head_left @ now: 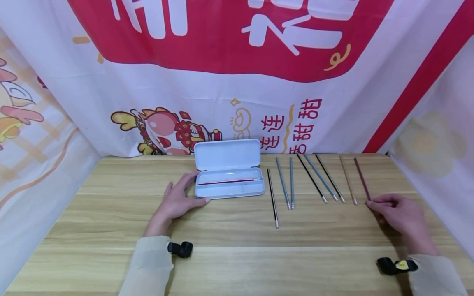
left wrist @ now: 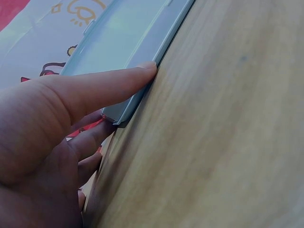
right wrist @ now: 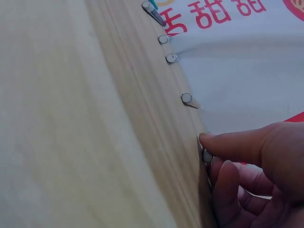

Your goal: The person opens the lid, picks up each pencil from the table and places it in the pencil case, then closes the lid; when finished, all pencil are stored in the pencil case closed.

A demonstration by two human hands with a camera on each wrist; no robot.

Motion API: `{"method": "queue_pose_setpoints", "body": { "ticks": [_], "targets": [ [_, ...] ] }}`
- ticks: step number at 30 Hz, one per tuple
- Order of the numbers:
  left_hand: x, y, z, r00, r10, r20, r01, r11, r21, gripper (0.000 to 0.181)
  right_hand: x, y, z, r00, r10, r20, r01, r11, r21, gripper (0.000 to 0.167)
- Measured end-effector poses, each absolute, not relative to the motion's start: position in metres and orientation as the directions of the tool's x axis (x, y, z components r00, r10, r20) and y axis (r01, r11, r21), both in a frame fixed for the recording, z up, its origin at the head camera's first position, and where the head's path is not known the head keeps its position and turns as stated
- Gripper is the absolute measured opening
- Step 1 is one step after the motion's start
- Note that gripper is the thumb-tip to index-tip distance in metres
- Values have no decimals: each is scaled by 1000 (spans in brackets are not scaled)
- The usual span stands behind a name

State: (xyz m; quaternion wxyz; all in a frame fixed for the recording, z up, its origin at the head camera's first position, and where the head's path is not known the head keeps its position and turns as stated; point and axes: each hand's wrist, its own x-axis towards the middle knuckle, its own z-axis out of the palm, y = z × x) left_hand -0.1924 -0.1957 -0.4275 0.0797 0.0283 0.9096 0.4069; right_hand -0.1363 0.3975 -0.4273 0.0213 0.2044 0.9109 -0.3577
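A light blue pencil case point(head_left: 222, 190) stands with its lid raised at the back of the table, a red pencil point(head_left: 226, 182) lying inside. My left hand point(head_left: 180, 201) holds its left end, thumb along the front edge and fingers at the side and rear corner. In the left wrist view the thumb presses the rim of the case point(left wrist: 126, 38). At the far right, my right hand point(head_left: 401, 213) pinches the near end of a dark red pencil point(head_left: 361, 174) between thumb and fingers. That pencil still lies along the table; its end point(right wrist: 207, 156) shows between the fingertips in the right wrist view.
Between the case and my right hand lie several pencils: a black pencil point(head_left: 272, 197), a blue pencil point(head_left: 283, 183), and a natural-wood pencil point(head_left: 348, 179) among them. Their eraser ends point towards me. A printed cloth point(head_left: 177, 90) hangs directly behind the table's back edge.
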Motion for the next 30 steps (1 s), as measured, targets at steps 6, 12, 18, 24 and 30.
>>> {"method": "queue_pose_setpoints", "body": {
  "ticks": [6,12,18,24,30],
  "targets": [
    [-192,-195,-426,-985,117,-126,-15,669,743,92,-137,395,-427,-913,372,-169,390,671,-631,52],
    [-192,-195,-425,-985,111,-133,-25,671,741,93,-136,393,-426,-916,368,-162,384,682,-623,51],
    [-192,-195,-426,-985,111,-135,-26,670,742,92,-136,391,-425,-910,373,-180,399,672,-624,49],
    [-191,-195,-426,-985,114,-127,-19,667,745,92,-135,391,-424,-915,361,-180,391,684,-616,48],
    [-192,-196,-426,-984,111,-138,-28,673,739,93,-134,392,-422,-920,344,-189,386,702,-598,48]
  ]
}}
